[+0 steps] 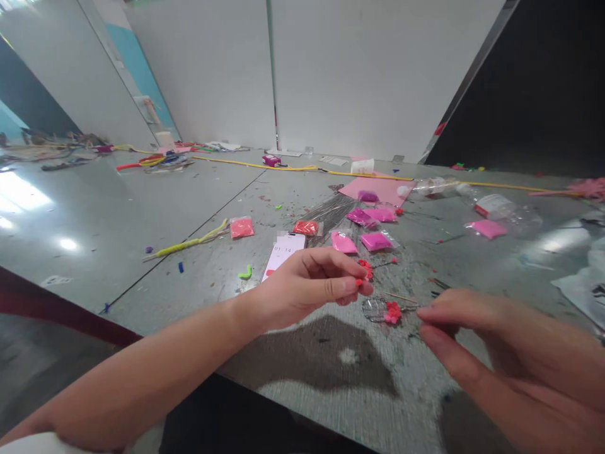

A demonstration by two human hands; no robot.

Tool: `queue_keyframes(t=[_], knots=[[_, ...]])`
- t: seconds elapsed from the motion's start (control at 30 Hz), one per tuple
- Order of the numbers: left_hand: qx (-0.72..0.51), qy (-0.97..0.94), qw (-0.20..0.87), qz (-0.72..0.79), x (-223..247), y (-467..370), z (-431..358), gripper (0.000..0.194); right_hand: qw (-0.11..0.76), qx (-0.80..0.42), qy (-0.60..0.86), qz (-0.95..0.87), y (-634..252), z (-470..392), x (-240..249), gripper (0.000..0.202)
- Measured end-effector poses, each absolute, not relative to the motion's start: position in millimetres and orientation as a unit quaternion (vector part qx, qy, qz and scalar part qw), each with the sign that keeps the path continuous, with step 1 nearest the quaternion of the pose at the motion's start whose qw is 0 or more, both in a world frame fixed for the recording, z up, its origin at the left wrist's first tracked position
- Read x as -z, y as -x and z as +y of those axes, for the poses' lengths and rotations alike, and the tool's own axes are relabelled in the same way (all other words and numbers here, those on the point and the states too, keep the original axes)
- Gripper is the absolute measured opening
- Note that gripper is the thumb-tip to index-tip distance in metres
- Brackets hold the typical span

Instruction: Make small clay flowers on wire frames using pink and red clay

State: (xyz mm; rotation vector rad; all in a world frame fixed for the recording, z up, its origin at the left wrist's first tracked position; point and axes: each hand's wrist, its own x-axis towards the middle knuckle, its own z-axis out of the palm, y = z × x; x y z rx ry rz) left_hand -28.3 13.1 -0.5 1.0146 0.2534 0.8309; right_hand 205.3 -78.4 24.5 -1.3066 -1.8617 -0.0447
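My left hand [326, 280] is raised over the table, thumb and fingers closed in a pinch on a small bit of red clay [359, 283]. Just beyond its fingertips lies a red clay flower [365, 269] on a thin stem. A second red flower [392, 313], with a wire loop beside it, rests in front of my right hand [491, 353]. The thumb and forefinger of that hand are slightly apart near the flower's stem, and nothing shows between them. Its other fingers are partly hidden.
Behind my left hand a phone [286, 247] lies beside a packet of red clay [306, 227]. Pink clay packets [377, 241] and a bundle of thin wires [331, 211] are further back. A yellow cord [255, 164] crosses the table before white panels [378, 75]. Clear plastic [586, 271] lies right.
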Motion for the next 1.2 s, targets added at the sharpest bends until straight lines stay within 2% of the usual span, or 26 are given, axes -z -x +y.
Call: queue_keyframes(t=[0.07,0.17,0.33,0.47,0.7,0.8,0.9,1.07,1.2], knots=[[-0.379,-0.455,0.798,0.111,0,27,10,0.013,0.389,0.017,0.496,-0.776,-199,-80,-29,0.013],[-0.355,-0.467,0.802,0.116,5,23,8,0.013,0.402,0.012,0.457,-0.793,-186,-76,-35,0.006],[-0.330,-0.473,0.809,0.114,10,19,7,0.011,0.422,-0.006,0.422,-0.803,-176,-70,-29,0.015],[-0.321,-0.490,0.796,0.152,9,19,5,0.012,0.419,0.013,0.409,-0.811,-183,-67,-16,0.015],[-0.295,-0.522,0.763,0.240,16,18,3,0.021,0.376,0.104,0.379,-0.839,-190,-60,2,0.016],[-0.304,-0.517,0.751,0.275,18,15,3,0.017,0.343,0.109,0.378,-0.853,-191,-59,6,0.011],[-0.323,-0.484,0.756,0.299,20,13,3,0.013,0.342,0.093,0.376,-0.856,-190,-59,8,0.016],[-0.324,-0.445,0.786,0.279,25,13,1,0.028,0.369,0.072,0.397,-0.837,-188,-55,10,0.018],[-0.341,-0.483,0.756,0.281,27,13,0,0.036,0.370,0.057,0.394,-0.840,-187,-53,13,0.018]])
